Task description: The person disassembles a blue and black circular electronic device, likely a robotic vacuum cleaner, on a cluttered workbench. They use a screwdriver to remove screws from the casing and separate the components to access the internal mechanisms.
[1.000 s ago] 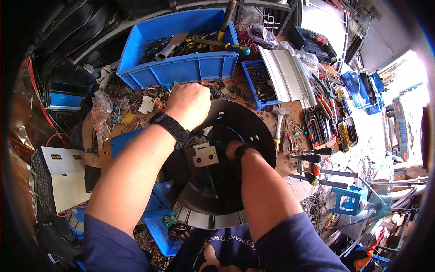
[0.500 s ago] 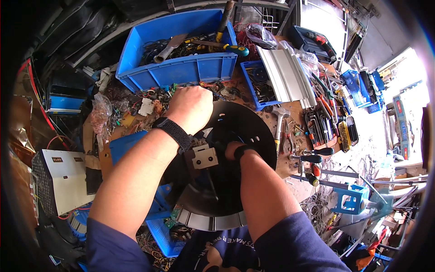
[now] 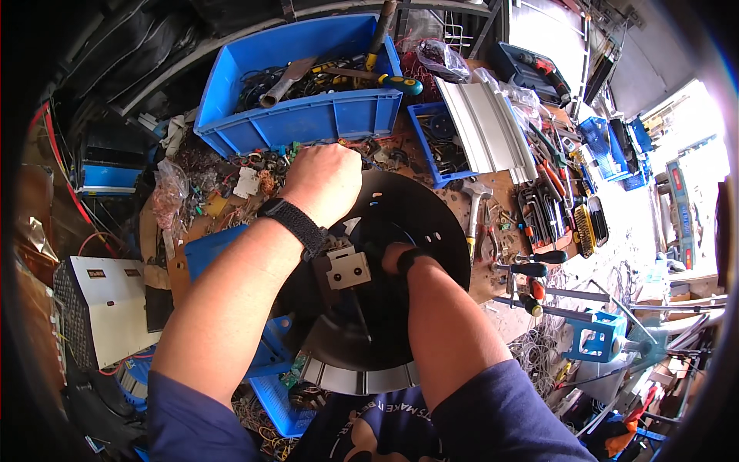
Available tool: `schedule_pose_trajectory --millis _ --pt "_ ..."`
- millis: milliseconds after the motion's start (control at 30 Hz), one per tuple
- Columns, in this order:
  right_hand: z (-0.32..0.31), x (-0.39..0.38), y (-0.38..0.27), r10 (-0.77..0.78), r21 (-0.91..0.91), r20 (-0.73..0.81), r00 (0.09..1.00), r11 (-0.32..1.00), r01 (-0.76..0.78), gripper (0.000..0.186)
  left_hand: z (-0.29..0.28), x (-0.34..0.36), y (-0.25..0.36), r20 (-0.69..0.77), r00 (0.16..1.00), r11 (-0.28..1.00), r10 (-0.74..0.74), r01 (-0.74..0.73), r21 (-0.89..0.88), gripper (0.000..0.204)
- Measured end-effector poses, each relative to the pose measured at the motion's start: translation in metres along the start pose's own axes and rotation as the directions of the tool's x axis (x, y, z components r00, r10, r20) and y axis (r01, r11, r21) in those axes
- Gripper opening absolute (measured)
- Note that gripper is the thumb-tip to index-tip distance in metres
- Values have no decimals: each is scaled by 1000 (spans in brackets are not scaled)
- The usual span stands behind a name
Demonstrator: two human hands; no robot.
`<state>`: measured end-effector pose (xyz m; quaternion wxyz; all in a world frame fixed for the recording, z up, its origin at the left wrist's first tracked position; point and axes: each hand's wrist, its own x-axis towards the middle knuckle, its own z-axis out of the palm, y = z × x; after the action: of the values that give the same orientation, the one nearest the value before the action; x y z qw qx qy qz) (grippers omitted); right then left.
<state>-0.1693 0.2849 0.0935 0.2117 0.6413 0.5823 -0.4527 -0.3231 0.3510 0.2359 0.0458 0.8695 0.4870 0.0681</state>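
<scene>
Black round drum [image 3: 419,204] lies between both forearms, in front of the torso. Left hand [image 3: 327,177] is closed over the drum's far-left rim, knuckles up. Right hand [image 3: 396,258] reaches inside the drum; its fingers are lost in shadow, so what they grip cannot be told. A cream bracket [image 3: 348,269] shows left of the drum's centre. Just right of the drum, a hammer [image 3: 477,188] rests on the tabletop [image 3: 483,288]; beyond the drum stands a blue crate [image 3: 300,122]. Assessment: a firm left hold should steady the drum, with the right wrist clear of the bracket's edges.
</scene>
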Motion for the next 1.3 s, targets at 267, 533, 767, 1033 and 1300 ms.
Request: schedule_pose_trajectory --millis 267,533,767,1033,1300 --pt "0 2 1 -49 -46 -11 999 998 49 36 0 0 -1 0 1000 1000 -2 2 -7 13" --pt "3 8 5 -1 -18 17 1000 1000 2 36 1 -1 -2 -1 1000 1000 1 -1 -24 13" --pt "8 19 12 -25 -2 35 999 1000 25 36 3 -2 -2 -22 1000 1000 14 -15 -18 12" --pt "14 26 18 -23 14 -25 999 1000 24 43 3 -6 -3 -6 1000 1000 13 -13 -25 13" --pt "41 49 21 -75 -200 96 993 975 93 53 4 -12 5 15 1000 999 -16 16 -40 14"
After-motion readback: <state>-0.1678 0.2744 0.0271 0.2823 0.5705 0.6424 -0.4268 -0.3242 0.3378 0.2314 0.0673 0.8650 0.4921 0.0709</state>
